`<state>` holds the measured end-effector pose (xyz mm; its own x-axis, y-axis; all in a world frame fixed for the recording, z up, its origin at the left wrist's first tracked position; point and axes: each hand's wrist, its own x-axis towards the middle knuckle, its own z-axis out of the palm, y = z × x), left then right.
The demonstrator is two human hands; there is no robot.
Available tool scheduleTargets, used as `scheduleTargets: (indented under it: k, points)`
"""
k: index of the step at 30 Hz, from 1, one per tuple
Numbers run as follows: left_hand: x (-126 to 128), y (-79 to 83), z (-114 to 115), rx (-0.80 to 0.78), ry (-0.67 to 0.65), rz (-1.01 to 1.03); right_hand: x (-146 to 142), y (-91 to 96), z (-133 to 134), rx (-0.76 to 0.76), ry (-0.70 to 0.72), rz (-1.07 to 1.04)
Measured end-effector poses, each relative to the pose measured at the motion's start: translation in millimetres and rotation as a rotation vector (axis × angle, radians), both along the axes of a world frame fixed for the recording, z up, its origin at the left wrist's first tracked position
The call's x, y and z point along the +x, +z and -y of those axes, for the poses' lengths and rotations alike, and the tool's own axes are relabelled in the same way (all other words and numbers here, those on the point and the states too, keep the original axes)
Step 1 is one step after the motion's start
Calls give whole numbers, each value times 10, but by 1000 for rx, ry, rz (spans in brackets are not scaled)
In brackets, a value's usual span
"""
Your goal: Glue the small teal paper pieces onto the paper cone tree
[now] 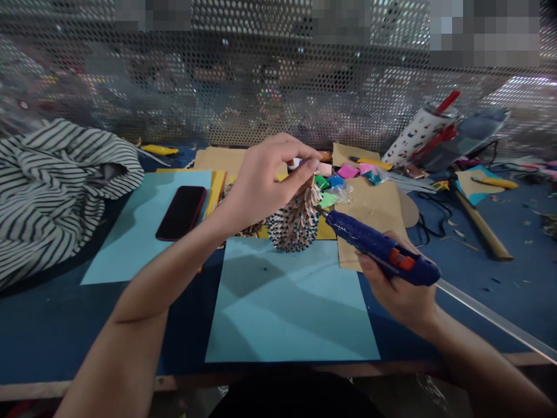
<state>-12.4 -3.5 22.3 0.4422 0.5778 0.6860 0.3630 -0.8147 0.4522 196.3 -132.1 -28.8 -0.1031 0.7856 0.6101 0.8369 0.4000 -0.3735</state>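
A cone-shaped craft piece (pixel 294 227), covered in pale stick-like spikes with dark blue tips, hangs or stands over the middle sheet; I cannot tell whether it touches it. My left hand (pixel 278 171) pinches it at its narrow top, thumb against fingers. My right hand (pixel 398 287) is wrapped round a blue hot glue gun (pixel 369 238) with an orange-red part and a long clear glue stick (pixel 496 316) out of its back. The gun's nozzle points left, at or very near the upper right side of the cone. Behind my left wrist, more sticks are partly hidden.
Light blue sheets (pixel 291 325) lie at centre and left, with a dark phone (pixel 181 213) on the left one. Striped cloth (pixel 56 197) is far left. Colourful clay-like packets (pixel 348 171), brown paper (pixel 369 209), a patterned tumbler (pixel 415 136) and a wooden stick (pixel 483 223) lie beyond.
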Motion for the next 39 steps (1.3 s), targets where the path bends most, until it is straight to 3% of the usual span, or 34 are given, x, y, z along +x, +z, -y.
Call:
scheduleTargets:
  k: [39]
  points:
    - [6,-23,-2,-49,9,-35,-64,36,-23,3,11,-36]
